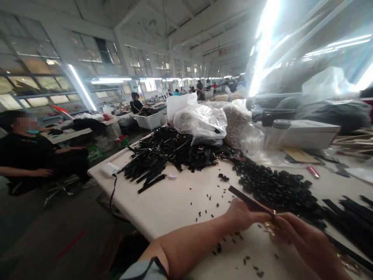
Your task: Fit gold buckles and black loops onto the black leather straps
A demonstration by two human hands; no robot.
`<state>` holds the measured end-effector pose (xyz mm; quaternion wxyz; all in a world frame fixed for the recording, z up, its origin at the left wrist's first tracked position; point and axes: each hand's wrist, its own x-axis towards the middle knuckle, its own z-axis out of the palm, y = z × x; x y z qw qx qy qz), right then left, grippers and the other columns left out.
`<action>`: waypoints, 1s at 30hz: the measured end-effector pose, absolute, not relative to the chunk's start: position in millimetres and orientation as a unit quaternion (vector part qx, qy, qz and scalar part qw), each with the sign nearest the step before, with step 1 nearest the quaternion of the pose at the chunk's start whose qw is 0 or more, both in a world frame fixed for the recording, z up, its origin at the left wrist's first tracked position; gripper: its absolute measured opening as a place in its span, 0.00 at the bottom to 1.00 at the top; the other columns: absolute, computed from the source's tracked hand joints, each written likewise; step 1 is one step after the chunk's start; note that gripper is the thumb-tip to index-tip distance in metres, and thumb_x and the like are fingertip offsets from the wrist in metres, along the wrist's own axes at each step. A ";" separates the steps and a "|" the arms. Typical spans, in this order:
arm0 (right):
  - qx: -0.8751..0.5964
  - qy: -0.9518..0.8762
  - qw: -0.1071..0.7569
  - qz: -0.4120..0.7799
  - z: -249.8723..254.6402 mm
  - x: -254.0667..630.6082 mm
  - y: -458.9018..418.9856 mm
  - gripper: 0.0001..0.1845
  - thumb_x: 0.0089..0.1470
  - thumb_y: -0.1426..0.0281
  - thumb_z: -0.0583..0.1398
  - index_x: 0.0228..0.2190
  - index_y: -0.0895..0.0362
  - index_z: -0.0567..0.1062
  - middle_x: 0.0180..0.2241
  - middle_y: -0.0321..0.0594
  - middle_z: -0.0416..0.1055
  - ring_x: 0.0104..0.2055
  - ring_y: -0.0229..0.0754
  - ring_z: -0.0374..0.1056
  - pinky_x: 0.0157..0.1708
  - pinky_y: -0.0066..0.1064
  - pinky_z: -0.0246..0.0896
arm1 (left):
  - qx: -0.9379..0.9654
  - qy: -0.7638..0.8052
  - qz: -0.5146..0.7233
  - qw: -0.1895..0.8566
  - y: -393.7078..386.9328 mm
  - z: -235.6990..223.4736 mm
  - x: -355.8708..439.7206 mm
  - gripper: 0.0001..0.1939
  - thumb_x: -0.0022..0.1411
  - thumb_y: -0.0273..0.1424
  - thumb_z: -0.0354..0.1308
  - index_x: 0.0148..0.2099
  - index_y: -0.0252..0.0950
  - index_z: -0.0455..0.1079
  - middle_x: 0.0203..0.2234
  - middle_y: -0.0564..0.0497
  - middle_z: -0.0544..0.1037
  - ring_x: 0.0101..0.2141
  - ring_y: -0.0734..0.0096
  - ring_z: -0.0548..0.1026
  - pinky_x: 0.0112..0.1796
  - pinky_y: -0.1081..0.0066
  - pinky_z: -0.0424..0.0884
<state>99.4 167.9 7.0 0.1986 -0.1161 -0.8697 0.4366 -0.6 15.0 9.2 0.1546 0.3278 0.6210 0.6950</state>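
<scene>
My left hand (241, 214) is closed round a black strap (243, 197), whose free end sticks out towards the back of the table. Close against it, my right hand (310, 239) pinches the same strap where gold-coloured metal, apparently a buckle (270, 229), shows between the hands. Motion blur and the fingers hide part of that metal. Just beyond both hands lies a heap of small black loops (271, 186). Small black bits (217, 249) are scattered over the pale table (169, 210) around my left forearm.
Black straps with gold buckles (157, 151) form a large pile at the back, beside a clear plastic bag (201, 120). More black strips (349, 221) lie at the right. A white box (305, 132) and a red lighter-like object (313, 172) stand farther back. A person (32, 155) sits at left.
</scene>
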 end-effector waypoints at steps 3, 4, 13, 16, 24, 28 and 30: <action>-0.182 -0.864 0.292 0.367 8.1 104.6 186.0 0.16 0.49 0.53 0.57 0.28 0.49 0.77 0.27 0.41 0.77 0.27 0.48 0.73 0.28 0.36 0.68 | 0.315 0.561 0.736 0.211 9.2 14.8 -16.2 0.12 0.51 0.39 0.66 0.36 0.38 0.78 0.29 0.51 0.82 0.29 0.61 0.80 0.34 0.55 0.79; -0.204 -0.860 0.307 0.352 8.0 106.3 195.0 0.15 0.49 0.53 0.57 0.28 0.48 0.76 0.28 0.42 0.78 0.29 0.50 0.74 0.30 0.39 0.68 | 0.287 0.560 0.752 0.198 5.1 18.1 -26.0 0.11 0.50 0.39 0.67 0.34 0.39 0.78 0.28 0.49 0.81 0.26 0.61 0.79 0.32 0.56 0.79; -0.292 -0.837 0.348 0.304 4.0 109.5 228.3 0.20 0.48 0.50 0.54 0.27 0.51 0.76 0.24 0.41 0.77 0.31 0.52 0.74 0.31 0.39 0.64 | -0.010 0.509 0.860 -0.031 -122.7 85.8 -135.6 0.11 0.58 0.32 0.62 0.25 0.37 0.66 0.17 0.57 0.72 0.22 0.75 0.73 0.27 0.73 0.74; -0.292 -0.823 0.374 0.312 7.4 112.3 221.2 0.25 0.53 0.51 0.50 0.28 0.57 0.75 0.27 0.44 0.77 0.30 0.46 0.73 0.32 0.33 0.64 | -0.128 0.418 0.894 -0.098 -150.6 92.4 -158.2 0.13 0.67 0.28 0.48 0.28 0.35 0.61 0.17 0.58 0.68 0.22 0.80 0.71 0.26 0.81 0.71; -0.327 -0.889 0.267 0.176 17.2 123.8 236.8 0.19 0.59 0.59 0.52 0.29 0.57 0.77 0.28 0.40 0.77 0.30 0.39 0.70 0.31 0.26 0.57 | 0.037 0.478 0.866 0.139 -37.3 29.7 -81.8 0.14 0.56 0.26 0.60 0.46 0.39 0.67 0.34 0.53 0.76 0.29 0.77 0.76 0.28 0.79 0.72; -0.294 -0.930 0.173 0.136 28.1 127.5 229.3 0.11 0.53 0.61 0.60 0.31 0.53 0.79 0.31 0.37 0.77 0.33 0.38 0.70 0.32 0.26 0.55 | 0.243 0.575 0.767 0.150 0.3 0.1 -20.9 0.24 0.56 0.34 0.62 0.54 0.40 0.63 0.41 0.48 0.75 0.31 0.72 0.77 0.29 0.73 0.73; -0.292 -0.946 0.107 0.092 32.6 128.4 225.7 0.10 0.51 0.62 0.62 0.34 0.53 0.79 0.35 0.38 0.77 0.36 0.40 0.70 0.34 0.27 0.56 | 0.329 0.606 0.710 0.142 3.5 -7.8 -10.7 0.25 0.57 0.35 0.61 0.56 0.39 0.63 0.41 0.47 0.75 0.30 0.71 0.77 0.31 0.70 0.74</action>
